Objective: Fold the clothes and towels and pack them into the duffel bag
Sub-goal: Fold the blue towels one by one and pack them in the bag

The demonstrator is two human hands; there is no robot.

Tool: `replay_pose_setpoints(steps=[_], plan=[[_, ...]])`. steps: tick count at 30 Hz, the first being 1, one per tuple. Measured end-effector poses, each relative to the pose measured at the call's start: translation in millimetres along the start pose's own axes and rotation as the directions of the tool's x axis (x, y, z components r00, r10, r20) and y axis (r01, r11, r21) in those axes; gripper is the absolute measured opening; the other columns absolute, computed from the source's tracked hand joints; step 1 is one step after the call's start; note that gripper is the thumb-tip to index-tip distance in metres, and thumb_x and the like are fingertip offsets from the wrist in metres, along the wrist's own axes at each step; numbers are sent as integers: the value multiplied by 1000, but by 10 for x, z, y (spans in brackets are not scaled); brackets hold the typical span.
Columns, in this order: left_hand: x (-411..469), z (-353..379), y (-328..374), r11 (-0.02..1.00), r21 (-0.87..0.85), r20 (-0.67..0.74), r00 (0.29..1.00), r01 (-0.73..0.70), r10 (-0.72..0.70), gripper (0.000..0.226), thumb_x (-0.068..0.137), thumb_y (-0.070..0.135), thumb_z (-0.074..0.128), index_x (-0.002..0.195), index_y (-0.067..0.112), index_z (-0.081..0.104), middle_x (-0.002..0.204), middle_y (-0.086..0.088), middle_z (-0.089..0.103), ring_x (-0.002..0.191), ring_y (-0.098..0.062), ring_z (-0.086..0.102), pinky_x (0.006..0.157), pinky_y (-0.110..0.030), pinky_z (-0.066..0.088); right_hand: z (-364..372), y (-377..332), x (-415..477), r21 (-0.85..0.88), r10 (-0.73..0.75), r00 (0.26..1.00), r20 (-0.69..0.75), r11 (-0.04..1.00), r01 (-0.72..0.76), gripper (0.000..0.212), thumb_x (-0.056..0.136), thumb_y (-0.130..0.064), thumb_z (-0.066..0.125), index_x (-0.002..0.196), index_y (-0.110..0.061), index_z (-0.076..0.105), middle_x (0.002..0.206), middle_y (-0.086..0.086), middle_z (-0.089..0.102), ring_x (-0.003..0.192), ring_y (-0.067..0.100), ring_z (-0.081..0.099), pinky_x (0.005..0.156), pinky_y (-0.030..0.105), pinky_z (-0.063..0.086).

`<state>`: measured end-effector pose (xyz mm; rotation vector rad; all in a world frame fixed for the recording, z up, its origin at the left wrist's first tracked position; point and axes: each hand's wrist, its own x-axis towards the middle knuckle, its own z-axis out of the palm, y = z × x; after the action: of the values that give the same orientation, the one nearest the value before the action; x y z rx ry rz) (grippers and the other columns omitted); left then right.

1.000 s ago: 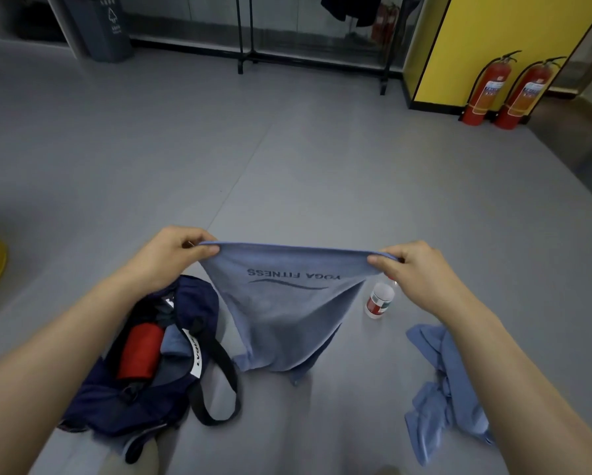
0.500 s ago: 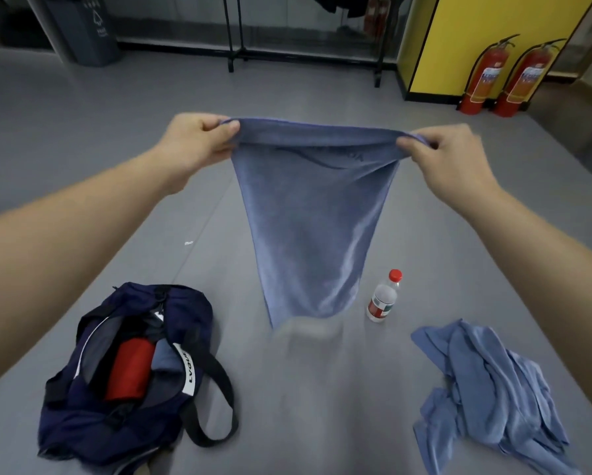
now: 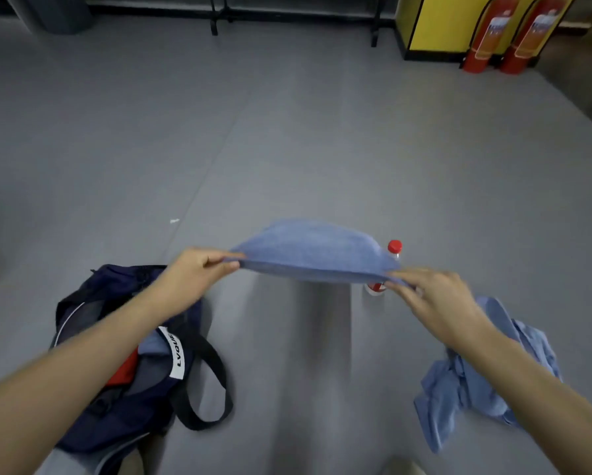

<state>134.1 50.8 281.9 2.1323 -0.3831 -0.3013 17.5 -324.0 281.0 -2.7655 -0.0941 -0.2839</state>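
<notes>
Blue towel (image 3: 311, 250) pinched at its near corners by left hand (image 3: 191, 272) and right hand (image 3: 435, 299), held above the floor. Bottle (image 3: 394, 246) partly hidden behind it, between open duffel bag (image 3: 130, 419) and crumpled shirt (image 3: 452, 392).

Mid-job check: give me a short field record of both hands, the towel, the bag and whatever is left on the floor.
left hand: pinches the left end of the blue terry towel
right hand: pinches the towel's right end
towel: stretched between both grips, above the grey floor, motion-blurred
bag: navy fabric duffel bag, open, under the left forearm; red item inside
unpacked: crumpled light blue garment, on the floor
other: red-capped clear plastic bottle, upright, partly hidden behind the towel
</notes>
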Motion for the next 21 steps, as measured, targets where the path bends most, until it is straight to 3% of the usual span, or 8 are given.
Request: replay_pose_setpoints(steps=[4, 6, 9, 12, 15, 18, 20, 21], plan=[[-319, 602, -979, 983, 94, 110, 980, 158, -168, 23, 91, 13, 72, 114, 16, 76, 114, 11, 73, 101, 15, 63, 89, -2, 42, 872, 206, -465, 54, 9, 969, 248, 998, -23, 34, 100, -45, 47, 85, -22, 67, 79, -10, 63, 74, 14, 58, 66, 32, 45], [-485, 907, -1402, 965, 148, 163, 957, 216, -239, 23, 90, 15, 75, 113, 18, 77, 111, 13, 74, 95, 20, 61, 86, -1, 43, 1319, 293, -710, 80, -9, 931, 366, 997, -22, 27, 101, -45, 49, 96, -29, 69, 93, -14, 65, 86, 12, 61, 69, 24, 38], [-767, 1317, -1908, 931, 274, 241, 920, 241, -309, 24, 91, 22, 74, 115, 25, 76, 112, 20, 71, 96, 19, 61, 92, -9, 47, 1876, 347, -1052, 83, -72, 866, 495, 996, 36, 14, 95, -40, 61, 99, -31, 71, 111, -15, 65, 105, 14, 64, 75, 24, 49], [-1103, 1632, -2169, 904, 407, 299, 916, 131, -268, 27, 93, 43, 62, 111, 30, 78, 116, 27, 63, 110, 8, 59, 91, 0, 36, 2343, 346, -1396, 7, -228, 764, 604, 960, 281, 21, 71, -45, 81, 86, -32, 77, 100, -16, 73, 104, 17, 71, 84, 24, 56], [-1375, 1795, -2317, 852, 514, 422, 894, -97, -153, 48, 87, 58, 38, 81, 40, 81, 103, 18, 75, 94, -5, 72, 75, -13, 53, 2589, 322, -1667, -30, -148, 648, 747, 967, 255, 46, 57, -59, 84, 93, -30, 81, 112, -7, 74, 108, 18, 70, 98, 36, 52], [-1592, 1807, -2484, 761, 600, 471, 878, -246, -86, 71, 105, 55, 13, 78, 47, 78, 106, 16, 75, 85, -9, 74, 69, -20, 57, 2601, 249, -1947, -99, -166, 580, 797, 912, 398, 39, 80, -54, 57, 98, -28, 80, 114, -2, 74, 106, 19, 71, 109, 41, 26], [-1726, 1761, -2497, 762, 604, 513, 846, -235, -146, 54, 102, 58, 22, 92, 49, 75, 114, 21, 69, 84, -5, 65, 71, -20, 51, 2671, 230, -2112, -173, -207, 607, 768, 844, 507, 52, 104, -26, 28, 96, -30, 79, 107, -7, 76, 96, 14, 74, 109, 42, 20], [-1766, 1750, -2499, 756, 606, 541, 825, -249, -162, 44, 97, 61, 32, 95, 47, 73, 113, 22, 65, 82, -2, 57, 74, -20, 43, 2676, 235, -2112, -164, -226, 645, 730, 858, 486, 62, 107, -18, 17, 96, -32, 77, 102, -10, 76, 90, 11, 74, 107, 39, 26]])
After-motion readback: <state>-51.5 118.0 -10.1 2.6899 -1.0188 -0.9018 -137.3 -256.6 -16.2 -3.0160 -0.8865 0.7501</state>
